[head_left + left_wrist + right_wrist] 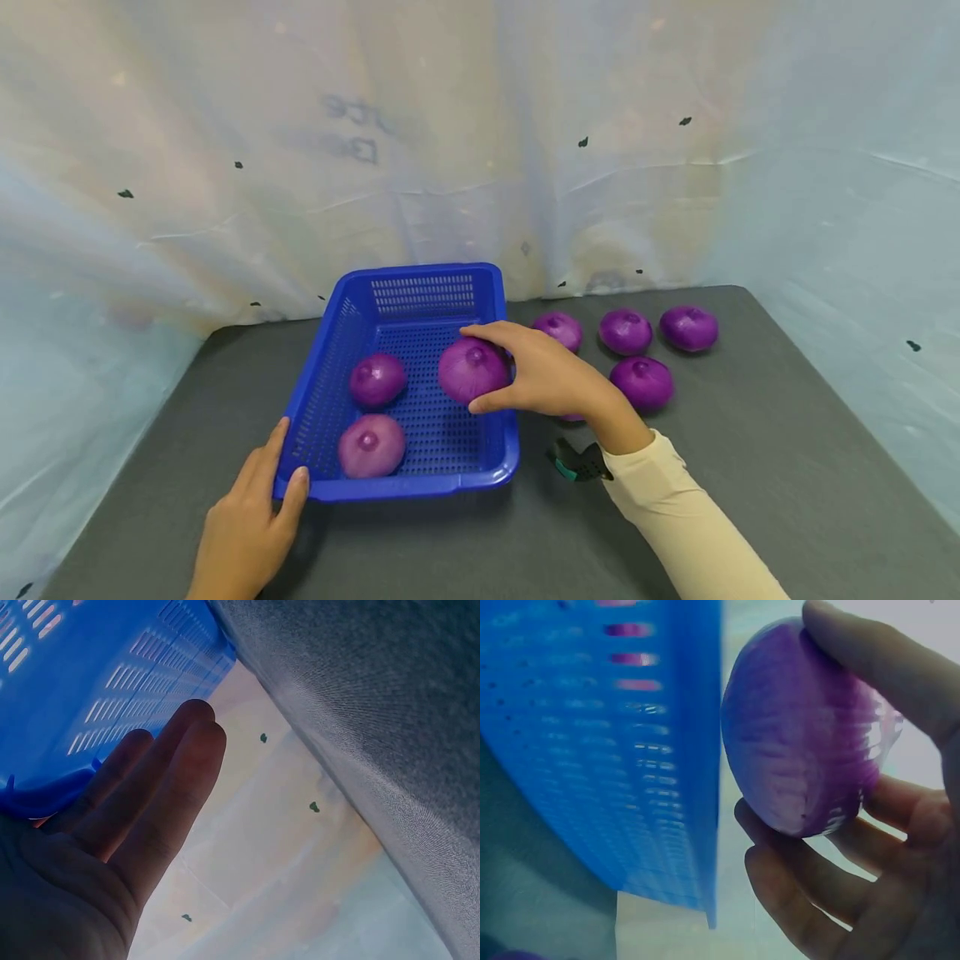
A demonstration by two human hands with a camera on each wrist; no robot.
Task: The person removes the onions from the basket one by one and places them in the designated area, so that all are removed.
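My right hand [543, 367] grips a purple onion [471, 371] between thumb and fingers, over the right side of a blue plastic basket [397, 490]. In the right wrist view the held onion [802, 735] is beside the basket's perforated wall [652, 787]. Two more onions lie inside the basket, one purple [377, 380] and one paler [371, 446] nearer the front. My left hand [247, 517] is at the basket's front left corner, its fingers along the outer wall. The left wrist view shows these fingers [161, 817] extended against the basket side.
Right of the basket, several purple onions lie on the dark grey table [750, 450], among them a far right one [688, 328] and a nearer one [642, 383]. One is mostly hidden behind my right wrist. A pale plastic sheet [450, 167] hangs behind the table.
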